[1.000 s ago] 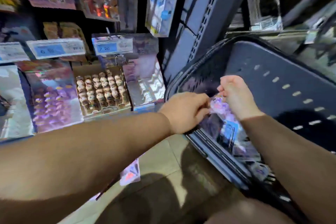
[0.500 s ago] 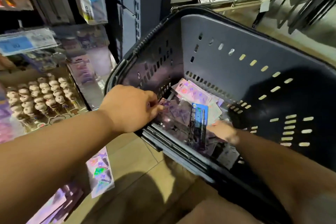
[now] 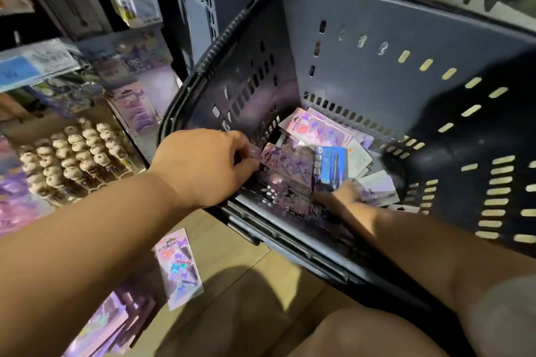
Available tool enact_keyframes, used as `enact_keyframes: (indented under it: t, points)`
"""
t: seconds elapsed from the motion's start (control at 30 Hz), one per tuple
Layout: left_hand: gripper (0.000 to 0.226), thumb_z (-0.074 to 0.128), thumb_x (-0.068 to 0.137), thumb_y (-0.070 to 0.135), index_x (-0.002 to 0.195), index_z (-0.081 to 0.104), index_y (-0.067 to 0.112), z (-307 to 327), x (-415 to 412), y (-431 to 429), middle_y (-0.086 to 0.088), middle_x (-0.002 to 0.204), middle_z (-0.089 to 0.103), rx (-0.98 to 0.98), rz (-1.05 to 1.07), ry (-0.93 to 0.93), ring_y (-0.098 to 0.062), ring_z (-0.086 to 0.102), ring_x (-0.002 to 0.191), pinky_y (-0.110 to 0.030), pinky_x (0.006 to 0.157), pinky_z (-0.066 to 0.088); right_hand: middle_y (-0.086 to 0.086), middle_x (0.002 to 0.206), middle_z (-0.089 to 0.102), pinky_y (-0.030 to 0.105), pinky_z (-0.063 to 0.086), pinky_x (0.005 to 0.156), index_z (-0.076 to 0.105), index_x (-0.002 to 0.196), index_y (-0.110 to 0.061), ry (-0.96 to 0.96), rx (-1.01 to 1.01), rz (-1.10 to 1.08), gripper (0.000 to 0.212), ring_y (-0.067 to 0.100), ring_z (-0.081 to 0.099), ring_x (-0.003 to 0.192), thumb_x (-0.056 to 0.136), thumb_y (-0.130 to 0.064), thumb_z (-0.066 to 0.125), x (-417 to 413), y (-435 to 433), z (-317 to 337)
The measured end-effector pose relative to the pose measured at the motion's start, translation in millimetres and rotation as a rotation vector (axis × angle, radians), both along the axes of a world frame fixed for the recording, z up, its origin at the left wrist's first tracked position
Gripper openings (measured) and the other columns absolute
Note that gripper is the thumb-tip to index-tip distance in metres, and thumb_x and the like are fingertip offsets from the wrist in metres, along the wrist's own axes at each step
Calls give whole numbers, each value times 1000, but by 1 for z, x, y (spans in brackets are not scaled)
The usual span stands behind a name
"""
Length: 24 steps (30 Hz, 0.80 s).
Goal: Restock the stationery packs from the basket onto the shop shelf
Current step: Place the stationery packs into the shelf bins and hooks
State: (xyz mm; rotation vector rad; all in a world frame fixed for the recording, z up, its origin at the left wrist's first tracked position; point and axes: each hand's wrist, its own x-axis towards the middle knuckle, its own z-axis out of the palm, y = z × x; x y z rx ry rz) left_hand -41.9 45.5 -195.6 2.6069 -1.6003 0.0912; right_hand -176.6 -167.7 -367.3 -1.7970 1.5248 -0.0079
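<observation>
Right hand (image 3: 338, 193) dropped into basket (image 3: 362, 9), left hand (image 3: 203, 165) pinching pack (image 3: 278, 159), print blurred

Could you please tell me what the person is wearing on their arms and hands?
The left hand and right hand are bare: no gloves or watch visible. Both forearms are unsleeved; pale grey fabric higher up the right arm may be a short sleeve.

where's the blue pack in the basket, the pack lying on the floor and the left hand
blue pack (image 3: 330, 165): head view, middle of its blue card front
pack on the floor (image 3: 180, 266): head view, centre of its shiny face
left hand (image 3: 203, 166): head view, back of the hand
</observation>
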Motion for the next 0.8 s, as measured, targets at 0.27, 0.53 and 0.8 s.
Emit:
enact_keyframes:
  t: [0.27, 0.53, 0.8]
  points:
    - [58, 19, 86, 74, 106, 56, 34, 4, -2, -10, 7, 97, 67, 109, 122, 93, -21, 62, 95, -33, 71, 46, -2, 103, 71, 36, 56, 84, 53, 120, -22, -762, 140, 364, 51, 16, 69, 93, 76, -19, 79, 22, 19, 101]
    - [50, 56, 85, 61, 115, 59, 22, 12, -8, -27, 0, 101, 73, -354, 133, 1073, -26, 68, 97, -37, 88, 55, -9, 134, 57, 43, 33, 113, 50, 129, -37, -986, 374, 405, 40, 11, 51, 127, 90, -44, 53, 27, 60, 146]
    - [36, 76, 80, 21, 112, 61, 16, -2, -2, -28, -5, 103, 73, -659, 274, 1199, -31, 70, 92, -49, 81, 57, 0, 77, 50, 30, 37, 74, 52, 78, -21, -210, -51, 611, 28, 17, 50, 73, 97, -41, 45, 3, 14, 118]
